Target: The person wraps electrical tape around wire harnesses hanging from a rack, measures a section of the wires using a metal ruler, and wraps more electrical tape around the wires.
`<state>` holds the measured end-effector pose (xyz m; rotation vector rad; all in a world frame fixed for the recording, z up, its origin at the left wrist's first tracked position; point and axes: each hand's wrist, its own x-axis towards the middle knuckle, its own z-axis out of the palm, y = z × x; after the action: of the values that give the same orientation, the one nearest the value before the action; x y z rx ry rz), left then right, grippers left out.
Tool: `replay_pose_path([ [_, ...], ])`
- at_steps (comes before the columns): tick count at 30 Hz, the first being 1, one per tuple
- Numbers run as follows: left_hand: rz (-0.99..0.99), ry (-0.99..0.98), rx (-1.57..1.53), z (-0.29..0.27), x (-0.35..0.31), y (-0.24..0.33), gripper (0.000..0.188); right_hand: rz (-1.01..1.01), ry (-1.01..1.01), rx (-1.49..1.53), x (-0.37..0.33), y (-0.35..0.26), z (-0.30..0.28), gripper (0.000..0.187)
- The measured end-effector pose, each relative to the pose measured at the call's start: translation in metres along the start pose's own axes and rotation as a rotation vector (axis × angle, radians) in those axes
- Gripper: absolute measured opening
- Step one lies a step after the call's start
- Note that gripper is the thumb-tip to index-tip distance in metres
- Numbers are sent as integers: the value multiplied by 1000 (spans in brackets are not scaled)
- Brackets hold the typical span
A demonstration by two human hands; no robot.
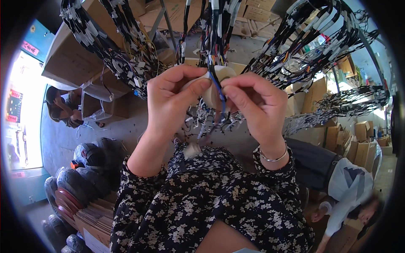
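Nearest me, a person in a dark floral garment [198, 194] has both hands raised in front of the body; the left hand [171, 92] has thumb and forefinger pinched narrow beside a dark cable bundle with blue wires [218, 86], which hangs between the hands; the right hand [259, 99] pinches close on its other side, though I cannot tell exactly what its fingertips hold; the paired pinches probably steady the loose strands; a pale roll [209, 100], perhaps tape, sits just behind the fingers, seemingly for easy reach; beyond, wire harnesses [314, 42] hang in thick loops, likely against tangling; farther left stand cardboard boxes [65, 63].
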<state>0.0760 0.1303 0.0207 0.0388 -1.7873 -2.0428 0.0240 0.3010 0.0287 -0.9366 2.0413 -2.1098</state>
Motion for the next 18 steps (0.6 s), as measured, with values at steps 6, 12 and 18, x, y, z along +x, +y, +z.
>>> replay_pose_path([
  [6, -167, -60, -232, -14, 1, 2, 15, -477, 548, -200, -15, 65, -3, 21],
  [12, -169, -32, -225, -8, 4, -1, 13, -193, -371, -274, -86, 57, 34, 28],
  [18, -232, -133, -403, -27, 4, -3, 11, -168, 26, -410, -40, 124, 30, 69],
])
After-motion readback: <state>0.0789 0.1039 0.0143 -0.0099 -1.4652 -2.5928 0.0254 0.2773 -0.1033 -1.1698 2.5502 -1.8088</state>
